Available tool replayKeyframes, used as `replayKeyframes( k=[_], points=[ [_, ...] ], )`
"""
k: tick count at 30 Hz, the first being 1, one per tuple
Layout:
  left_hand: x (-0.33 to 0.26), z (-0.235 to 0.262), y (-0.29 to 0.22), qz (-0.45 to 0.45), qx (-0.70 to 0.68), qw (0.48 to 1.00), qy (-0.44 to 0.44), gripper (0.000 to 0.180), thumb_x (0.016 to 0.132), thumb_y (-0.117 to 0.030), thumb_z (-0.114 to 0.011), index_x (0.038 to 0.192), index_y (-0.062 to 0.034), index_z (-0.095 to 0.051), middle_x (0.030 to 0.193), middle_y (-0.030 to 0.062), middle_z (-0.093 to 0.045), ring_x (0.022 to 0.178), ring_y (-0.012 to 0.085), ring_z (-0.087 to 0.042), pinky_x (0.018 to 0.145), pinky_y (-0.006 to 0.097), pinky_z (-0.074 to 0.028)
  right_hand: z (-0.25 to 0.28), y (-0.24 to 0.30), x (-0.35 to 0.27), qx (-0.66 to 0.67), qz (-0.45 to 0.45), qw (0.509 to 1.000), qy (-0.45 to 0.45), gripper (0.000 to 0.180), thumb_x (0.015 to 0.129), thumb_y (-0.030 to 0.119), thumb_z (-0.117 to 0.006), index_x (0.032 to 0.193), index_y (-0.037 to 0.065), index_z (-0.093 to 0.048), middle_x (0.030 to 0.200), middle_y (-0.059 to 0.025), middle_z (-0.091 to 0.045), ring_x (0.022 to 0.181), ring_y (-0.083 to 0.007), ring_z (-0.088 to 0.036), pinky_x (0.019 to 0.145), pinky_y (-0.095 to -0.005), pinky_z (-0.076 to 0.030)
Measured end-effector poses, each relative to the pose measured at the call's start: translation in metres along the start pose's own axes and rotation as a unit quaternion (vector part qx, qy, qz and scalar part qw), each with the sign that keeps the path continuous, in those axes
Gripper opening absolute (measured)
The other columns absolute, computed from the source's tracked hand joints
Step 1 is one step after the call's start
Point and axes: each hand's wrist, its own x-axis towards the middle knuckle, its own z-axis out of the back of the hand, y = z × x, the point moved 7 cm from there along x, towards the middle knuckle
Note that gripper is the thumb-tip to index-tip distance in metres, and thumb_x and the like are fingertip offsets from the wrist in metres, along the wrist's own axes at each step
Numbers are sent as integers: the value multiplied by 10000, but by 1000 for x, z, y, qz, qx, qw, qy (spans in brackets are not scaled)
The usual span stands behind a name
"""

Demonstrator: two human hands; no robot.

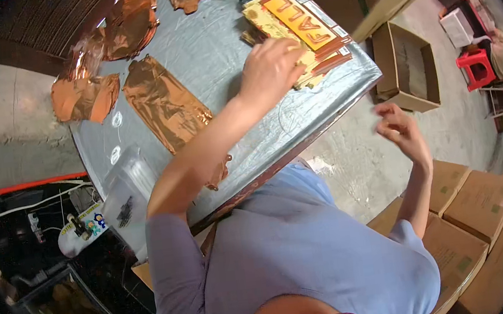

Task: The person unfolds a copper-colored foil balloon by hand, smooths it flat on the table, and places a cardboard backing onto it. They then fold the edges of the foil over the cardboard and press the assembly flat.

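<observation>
My left hand [269, 68] reaches across the table and rests on a stack of yellow and brown printed card packets [304, 21]. Its fingers curl over the stack's near edge, gripping the top packets. My right hand [400, 130] hangs in the air beyond the table's right edge, above the concrete floor. It holds nothing and its fingers are loosely bent and apart. A long flat copper foil balloon [165, 105] lies on the grey plastic-covered table [214, 43], to the left of my left forearm.
More crumpled copper foil pieces [86, 98] lie at the table's left and far side [130, 22]. Clear plastic bags [129, 171] sit at the near left corner. An open cardboard box [405, 65], closed cartons [480, 205] and a red stool [477, 66] stand on the right.
</observation>
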Motion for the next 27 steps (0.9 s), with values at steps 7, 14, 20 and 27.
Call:
replayKeyframes(
  k=[7,14,20,27],
  points=[
    [16,-41,8,54,42,996,55,476,770,-280,-860,1147,-22,-727,1200,197,-699,1198,383,-636,1046,495,-497,37,-50,-16,-98,-189,945,-247,222,1050,189,-610,1177,56,-734,937,-76,-667,808,-59,-618,665,-275,-484],
    [22,-41,10,84,-16,990,111,299,753,-221,-864,952,-29,-751,1029,160,-727,992,318,-724,842,447,-571,37,-24,13,-185,-132,937,-267,324,1063,265,-635,928,-13,-730,658,-30,-645,581,-79,-594,551,-263,-475],
    [23,-30,27,97,15,989,109,186,894,-227,-769,975,-60,-781,962,126,-763,775,305,-742,680,412,-590,28,14,45,-176,-16,953,-247,262,1083,196,-596,1011,-26,-715,763,-51,-687,672,-78,-627,629,-252,-508],
    [33,130,59,131,-14,967,-219,121,963,-154,-718,965,-33,-722,805,97,-695,712,235,-701,672,334,-624,15,69,73,-31,128,957,-258,242,1095,160,-568,1163,-21,-713,994,-38,-720,874,-77,-655,750,-232,-534]
  ],
)
